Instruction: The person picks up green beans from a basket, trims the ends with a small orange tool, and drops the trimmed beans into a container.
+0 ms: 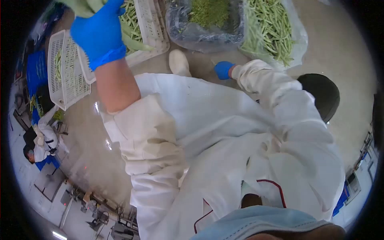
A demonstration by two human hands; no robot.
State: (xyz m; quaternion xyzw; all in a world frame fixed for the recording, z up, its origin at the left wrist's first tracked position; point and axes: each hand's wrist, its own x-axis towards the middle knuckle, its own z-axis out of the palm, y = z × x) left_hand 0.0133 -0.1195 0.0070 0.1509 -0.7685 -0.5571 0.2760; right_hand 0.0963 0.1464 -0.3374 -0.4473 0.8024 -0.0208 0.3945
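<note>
My left hand (pixel 98 34), in a blue glove, is raised close to the camera at the upper left. Its fingers are closed around several broad green bean pods (pixel 80 7), and one pod (pixel 136 43) sticks out below the palm. Beneath that hand stands a white slatted crate (pixel 154 30) with green beans (pixel 131 18) in it. Lower and farther off, my right hand (pixel 225 70), also gloved in blue, is small in view beside the white apron (pixel 208 100). Its fingers look curled, and what they hold, if anything, cannot be made out.
A plastic-lined tub (pixel 208 44) holds green trimmings, next to a clear bag of green beans (pixel 276 32). Another white crate (pixel 68 76) stands left. A white boot (pixel 179 63) and a dark round stool (pixel 320 94) are near me. Another person (pixel 44 138) works at far left.
</note>
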